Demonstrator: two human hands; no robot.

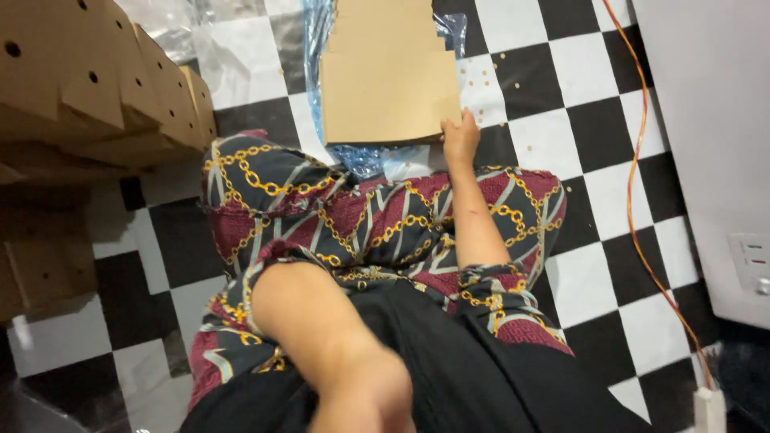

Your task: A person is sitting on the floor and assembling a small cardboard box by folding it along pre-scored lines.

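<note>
Head view | left: folded cardboard boxes (96, 88) stacked on checkered floor (593, 104); my left hand (361, 401) blurred near the lens, grip unreadable | centre: flat cardboard sheet (389, 76) on blue plastic wrap (361, 160), I judge it light, stiff, best held at its edge | right hand (460, 136) grips the sheet's lower right corner | right: orange cable (638, 184) well apart.

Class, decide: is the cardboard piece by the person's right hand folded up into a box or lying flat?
Flat: the cardboard piece lies unfolded on blue plastic wrap.

Both arms are bare. Nearest the left hand (365, 401) lies plain black cloth; toward the right hand (459, 136) spreads a maroon-and-navy, gold-chain-print fabric garment (377, 216).
</note>
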